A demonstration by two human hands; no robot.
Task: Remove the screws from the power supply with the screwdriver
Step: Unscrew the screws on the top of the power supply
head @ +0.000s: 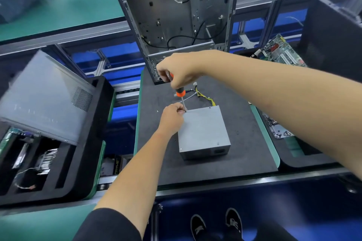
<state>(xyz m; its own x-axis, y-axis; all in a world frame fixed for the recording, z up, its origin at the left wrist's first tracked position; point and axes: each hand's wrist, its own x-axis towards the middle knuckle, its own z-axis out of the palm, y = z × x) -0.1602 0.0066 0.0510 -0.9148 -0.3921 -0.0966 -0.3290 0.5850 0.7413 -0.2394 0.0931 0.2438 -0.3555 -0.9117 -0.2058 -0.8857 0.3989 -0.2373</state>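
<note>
Screwdriver (180,94) tip at power supply (203,129) far-left corner; left fingers (179,108) seemingly pinching there.

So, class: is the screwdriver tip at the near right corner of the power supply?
No, the screwdriver tip meets the power supply at its far left corner.

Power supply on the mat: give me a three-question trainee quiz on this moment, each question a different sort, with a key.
1. True or false: the right hand grips the orange-and-black screwdriver by its handle.
2. Multiple choice: the screwdriver's tip is at which corner of the power supply lid? A) far left B) near right C) near left
3. Fill in: the left hand pinches at the screwdriver's ____.

Key: 1 true; 2 A; 3 tip. Screws show in the lid's near corners. The open computer case stands behind the mat.
</note>
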